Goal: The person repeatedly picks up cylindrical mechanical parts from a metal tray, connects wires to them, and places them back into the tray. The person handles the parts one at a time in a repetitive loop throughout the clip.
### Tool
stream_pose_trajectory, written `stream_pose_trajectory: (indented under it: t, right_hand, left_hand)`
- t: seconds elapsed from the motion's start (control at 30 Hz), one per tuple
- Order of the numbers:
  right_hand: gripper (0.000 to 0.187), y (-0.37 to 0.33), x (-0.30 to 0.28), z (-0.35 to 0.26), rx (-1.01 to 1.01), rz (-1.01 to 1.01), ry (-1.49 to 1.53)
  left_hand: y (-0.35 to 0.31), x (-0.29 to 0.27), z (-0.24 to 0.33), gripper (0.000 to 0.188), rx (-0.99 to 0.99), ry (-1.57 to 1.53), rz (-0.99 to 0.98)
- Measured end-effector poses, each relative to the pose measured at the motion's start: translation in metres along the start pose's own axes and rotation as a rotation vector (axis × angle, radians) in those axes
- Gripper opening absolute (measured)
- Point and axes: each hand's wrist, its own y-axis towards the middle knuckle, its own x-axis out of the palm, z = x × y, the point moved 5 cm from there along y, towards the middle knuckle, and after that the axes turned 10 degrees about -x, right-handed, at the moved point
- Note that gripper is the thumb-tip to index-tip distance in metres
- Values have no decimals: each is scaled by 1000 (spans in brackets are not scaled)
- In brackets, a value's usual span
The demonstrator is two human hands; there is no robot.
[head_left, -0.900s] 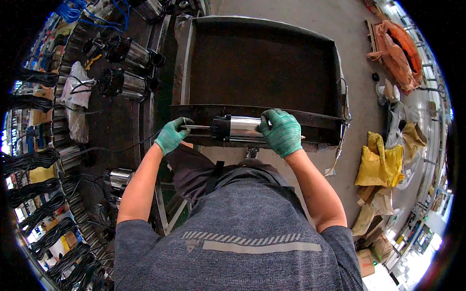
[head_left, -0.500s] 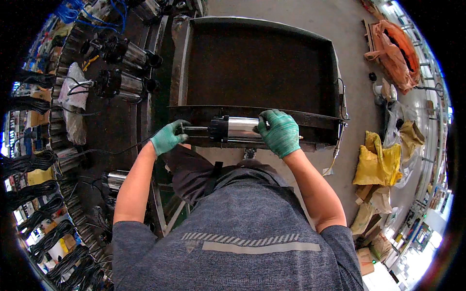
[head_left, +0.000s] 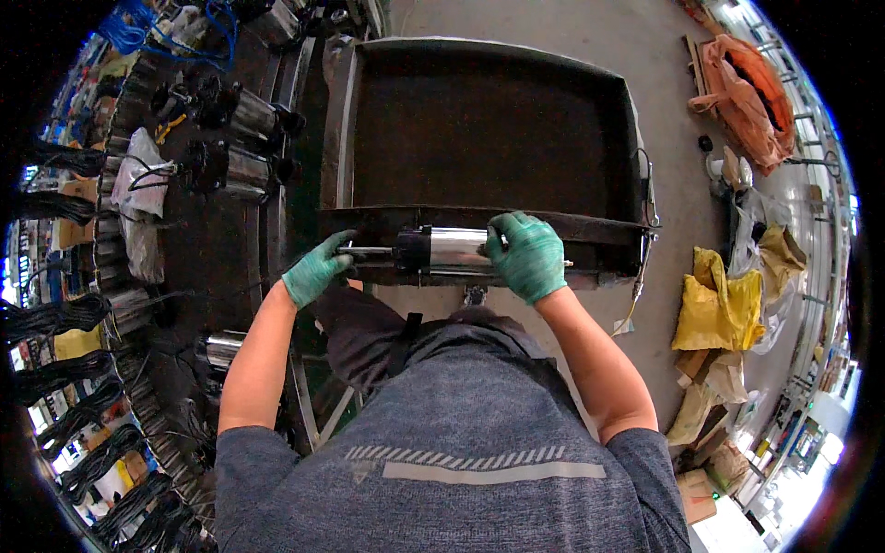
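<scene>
A shiny metal cylinder with a black end [head_left: 458, 249], like a motor or pump body, lies sideways along the near edge of a dark metal tray. My right hand [head_left: 527, 253], in a green knitted glove, is closed over the cylinder's right end, hiding part of it. From the black end a thin metal rod [head_left: 369, 251] sticks out to the left. My left hand [head_left: 318, 269], gloved the same way, closes its fingers at that rod's outer tip. The exact contact there is partly hidden by the glove.
Beyond the cylinder stands the raised-rim tray [head_left: 343, 129]. To the left, several similar metal cylinders [head_left: 249, 172] lie on a dark bench, with coiled black cables [head_left: 64, 313] further out. Yellow sacks [head_left: 724, 300] and an orange bag [head_left: 751, 101] lie on the right.
Both hands stay at the two ends of the cylinder. The left hand has shifted slightly at the rod, and the view has moved a little. The grip on the cylinder looks the same.
</scene>
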Motion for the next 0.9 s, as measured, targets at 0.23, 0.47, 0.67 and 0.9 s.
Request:
stream_pose_trajectory:
  t: [0.23,0.47,0.67,0.9]
  right_hand:
    - [8,-3,-2,0,-25,35,21]
    - [13,-2,-3,1,16,-45,52]
    - [9,-2,-2,1,-7,-17,17]
    - [12,-4,-1,3,-6,-37,7]
  left_hand:
    - [5,0,12,28,-4,906,460]
    - [5,3,15,36,-262,66,163]
    - [4,2,-6,29,-169,-440,-41]
    - [-3,-1,3,38,-158,1,-52]
